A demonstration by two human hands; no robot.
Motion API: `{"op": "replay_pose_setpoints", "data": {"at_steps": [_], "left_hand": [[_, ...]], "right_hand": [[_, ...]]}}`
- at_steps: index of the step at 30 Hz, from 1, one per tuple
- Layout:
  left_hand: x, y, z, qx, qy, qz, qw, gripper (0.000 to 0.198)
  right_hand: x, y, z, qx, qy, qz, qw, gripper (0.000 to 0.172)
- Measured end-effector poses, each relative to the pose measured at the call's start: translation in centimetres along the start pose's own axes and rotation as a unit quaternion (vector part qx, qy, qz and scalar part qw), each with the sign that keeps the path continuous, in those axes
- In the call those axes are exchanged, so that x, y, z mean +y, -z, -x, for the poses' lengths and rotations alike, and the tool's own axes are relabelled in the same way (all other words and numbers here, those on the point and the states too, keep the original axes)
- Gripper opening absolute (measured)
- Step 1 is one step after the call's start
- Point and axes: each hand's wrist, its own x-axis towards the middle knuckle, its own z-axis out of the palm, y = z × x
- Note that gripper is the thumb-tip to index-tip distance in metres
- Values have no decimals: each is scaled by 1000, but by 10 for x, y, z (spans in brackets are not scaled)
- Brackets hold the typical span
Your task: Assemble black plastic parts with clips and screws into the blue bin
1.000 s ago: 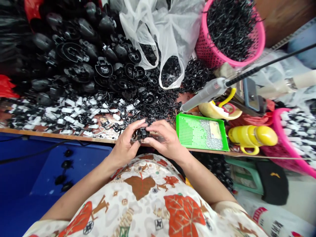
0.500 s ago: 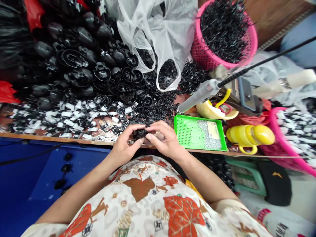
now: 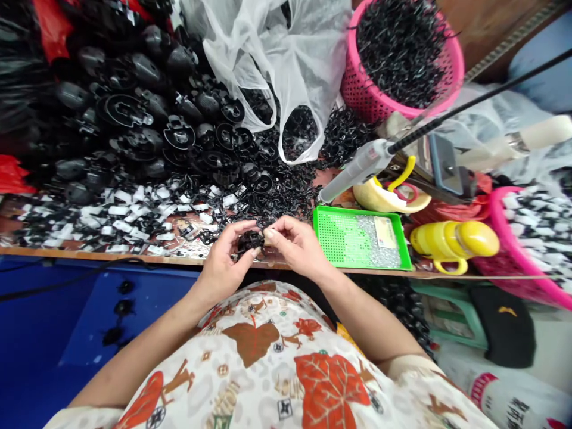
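Observation:
My left hand [image 3: 230,253] is closed around a small black plastic part [image 3: 251,241] near the bench's front edge. Thumb and fingers of my right hand [image 3: 292,244] are pinched together at the right side of that same part. Whether a smaller piece sits in that pinch is too small to tell. Just behind my hands lies a heap of small black plastic pieces [image 3: 286,193]. White-and-black clips [image 3: 120,211] are scattered to the left of it. A green tray [image 3: 342,238] with small shiny pieces and a card stands right of my right hand.
Black rounded housings [image 3: 147,119] are piled at the back left, beside a clear plastic bag [image 3: 304,65]. A pink basket [image 3: 357,83] of black pieces stands behind. A grey electric screwdriver [image 3: 355,170] hangs over the tray. A yellow bottle [image 3: 451,239] lies to the right.
My right hand's fingers have drawn together into a tighter pinch and shifted slightly up at the part's right side. My left hand keeps its hold. The view has shifted slightly.

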Motion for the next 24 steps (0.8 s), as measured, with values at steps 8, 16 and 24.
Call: {"op": "replay_pose_setpoints", "data": {"at_steps": [8,16,24], "left_hand": [[-6,7,2,-59,-92,-49,993,66],[-1,4,-2,-76,51,-55,994,46],[2,4,-5,-186,278,131,933,35]], "right_hand": [[5,3,6,-5,266,147,953,27],[20,10,-7,16,220,170,960,17],[-8,25,3,-179,258,455,833,24]]}}
